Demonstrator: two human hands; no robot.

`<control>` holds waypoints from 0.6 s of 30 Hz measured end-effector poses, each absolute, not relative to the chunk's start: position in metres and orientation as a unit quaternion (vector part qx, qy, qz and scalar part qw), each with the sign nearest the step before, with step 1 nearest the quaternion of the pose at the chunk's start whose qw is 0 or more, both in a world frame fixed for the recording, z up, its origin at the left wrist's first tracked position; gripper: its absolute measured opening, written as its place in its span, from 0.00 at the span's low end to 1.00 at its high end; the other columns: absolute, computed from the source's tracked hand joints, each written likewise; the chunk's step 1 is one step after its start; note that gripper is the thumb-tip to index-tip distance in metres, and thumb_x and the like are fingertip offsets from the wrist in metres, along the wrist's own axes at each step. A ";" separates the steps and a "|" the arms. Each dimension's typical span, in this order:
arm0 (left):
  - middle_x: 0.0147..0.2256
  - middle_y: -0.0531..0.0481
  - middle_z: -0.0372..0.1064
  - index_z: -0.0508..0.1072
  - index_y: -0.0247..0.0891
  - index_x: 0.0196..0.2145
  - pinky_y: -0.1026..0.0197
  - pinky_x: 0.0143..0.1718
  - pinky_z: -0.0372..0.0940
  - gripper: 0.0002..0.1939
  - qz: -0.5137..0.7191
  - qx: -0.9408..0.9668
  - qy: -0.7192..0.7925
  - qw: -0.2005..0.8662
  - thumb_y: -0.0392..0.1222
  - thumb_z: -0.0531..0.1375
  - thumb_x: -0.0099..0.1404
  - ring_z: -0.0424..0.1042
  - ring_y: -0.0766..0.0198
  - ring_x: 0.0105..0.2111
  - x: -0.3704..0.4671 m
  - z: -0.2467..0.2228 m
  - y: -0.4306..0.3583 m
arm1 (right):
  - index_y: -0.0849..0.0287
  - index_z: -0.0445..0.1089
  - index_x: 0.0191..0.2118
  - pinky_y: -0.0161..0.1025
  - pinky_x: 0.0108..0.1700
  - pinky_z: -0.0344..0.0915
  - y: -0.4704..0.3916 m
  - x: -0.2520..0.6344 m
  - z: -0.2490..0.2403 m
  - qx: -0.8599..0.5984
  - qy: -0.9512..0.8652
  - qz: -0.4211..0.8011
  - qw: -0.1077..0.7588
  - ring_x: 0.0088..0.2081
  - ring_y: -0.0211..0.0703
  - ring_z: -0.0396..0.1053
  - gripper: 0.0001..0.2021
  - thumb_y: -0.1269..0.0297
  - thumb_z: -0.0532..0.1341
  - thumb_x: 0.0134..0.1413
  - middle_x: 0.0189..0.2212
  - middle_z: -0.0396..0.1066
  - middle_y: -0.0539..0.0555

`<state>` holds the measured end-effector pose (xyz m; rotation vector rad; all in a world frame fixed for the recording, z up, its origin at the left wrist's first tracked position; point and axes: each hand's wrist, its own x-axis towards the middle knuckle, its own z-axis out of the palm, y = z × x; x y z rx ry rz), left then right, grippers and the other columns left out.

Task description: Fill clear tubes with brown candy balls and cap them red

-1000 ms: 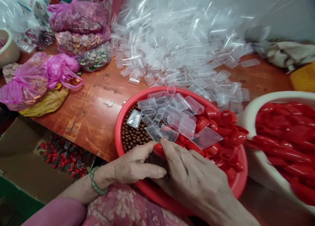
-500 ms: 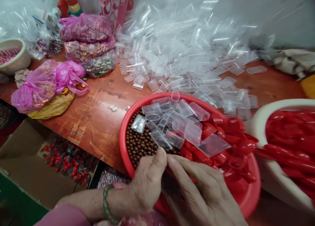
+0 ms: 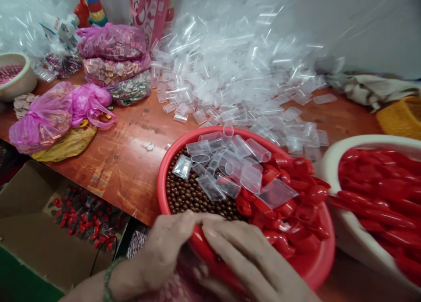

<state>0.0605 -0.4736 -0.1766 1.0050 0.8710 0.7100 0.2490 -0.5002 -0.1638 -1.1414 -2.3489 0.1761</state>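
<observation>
My left hand (image 3: 164, 243) and my right hand (image 3: 245, 254) meet at the near edge of a red basin (image 3: 162, 192), fingers bent and fingertips close together. Glossy red shows between them; whether it is a loose piece or the basin's rim I cannot tell. What they hold is mostly hidden under the fingers. In the basin, brown beads (image 3: 187, 196) lie at left, glossy red plastic pieces (image 3: 289, 205) at right. Across the top lie several clear flat plastic tubes (image 3: 210, 188) and a silvery, clear square piece (image 3: 182, 166).
Behind the basin a large heap of clear plastic sleeves (image 3: 226, 74) spreads over the wooden table (image 3: 131, 161). A white basin (image 3: 329, 161) of red pieces stands at right. Pink bags (image 3: 112, 41) are stacked at left. Below sits a cardboard box (image 3: 29, 205) with red-capped pieces.
Both hands have moved left and slightly down, still together. Glossy red now shows between them, and more brown beads are uncovered. The view has shifted slightly.
</observation>
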 end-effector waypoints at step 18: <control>0.55 0.37 0.69 0.67 0.34 0.55 0.50 0.57 0.66 0.22 0.216 0.742 0.631 0.063 0.49 0.55 0.68 0.70 0.53 0.55 -0.074 -0.219 -0.484 | 0.61 0.68 0.47 0.35 0.31 0.67 -0.438 0.252 -0.212 -0.600 -0.701 0.181 0.341 0.27 0.38 0.68 0.12 0.63 0.60 0.60 0.29 0.70 0.51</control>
